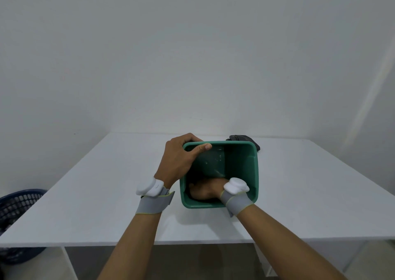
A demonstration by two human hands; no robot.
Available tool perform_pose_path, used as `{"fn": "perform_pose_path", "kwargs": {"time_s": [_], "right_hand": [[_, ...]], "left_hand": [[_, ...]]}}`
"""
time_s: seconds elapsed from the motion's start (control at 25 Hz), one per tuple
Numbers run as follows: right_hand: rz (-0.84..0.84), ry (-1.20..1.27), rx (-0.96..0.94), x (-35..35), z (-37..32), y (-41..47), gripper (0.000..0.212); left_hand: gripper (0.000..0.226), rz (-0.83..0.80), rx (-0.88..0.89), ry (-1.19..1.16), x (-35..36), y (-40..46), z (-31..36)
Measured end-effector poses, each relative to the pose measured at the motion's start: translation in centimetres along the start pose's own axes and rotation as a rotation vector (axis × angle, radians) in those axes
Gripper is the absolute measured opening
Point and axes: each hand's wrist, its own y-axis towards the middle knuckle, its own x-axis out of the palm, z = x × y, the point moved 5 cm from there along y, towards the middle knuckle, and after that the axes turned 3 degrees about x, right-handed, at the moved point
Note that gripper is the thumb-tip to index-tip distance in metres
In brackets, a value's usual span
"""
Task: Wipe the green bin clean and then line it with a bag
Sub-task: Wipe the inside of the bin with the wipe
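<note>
The green bin point(253, 168) stands upright on the white table point(310, 183), its square mouth facing me. My left hand point(180, 157) grips the bin's far left rim corner, thumb lying along the inside of the rim and fingers wrapped over the outside. My right hand point(205, 191) reaches down inside the bin near its bottom; its fingers sit in shadow, and what they hold cannot be made out. Light smears show on the inner far wall. A dark folded bag or cloth point(243, 139) lies on the table right behind the bin.
A dark blue perforated basket point(15, 213) stands on the floor left of the table. A plain wall runs behind the table's far edge. Both wrists carry grey bands with white pods.
</note>
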Motion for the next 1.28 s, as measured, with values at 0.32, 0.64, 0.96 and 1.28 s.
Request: {"fn": "perform_pose_path", "kwargs": {"time_s": [0.32, 0.64, 0.96, 1.28], "right_hand": [[-0.01, 0.031, -0.228, 1.8, 0.8, -7.9, 0.056], [-0.053, 0.073, -0.14, 1.4, 0.8, -5.7, 0.054], [0.018, 0.009, -0.04, -0.2, 0.6, 0.5, 0.06], [0.036, 0.036, 0.008, 0.1, 1.2, 1.2, 0.059]], "left_hand": [[0.027, -0.028, -0.024, 0.008, 0.1, 0.5, -0.3], [0.037, -0.05, -0.03, 0.0, 0.0, 0.1, -0.2], [0.026, -0.05, -0.022, 0.01, 0.0, -0.2, -0.2], [0.024, -0.012, -0.013, 0.008, 0.1, -0.4, 0.0]]}}
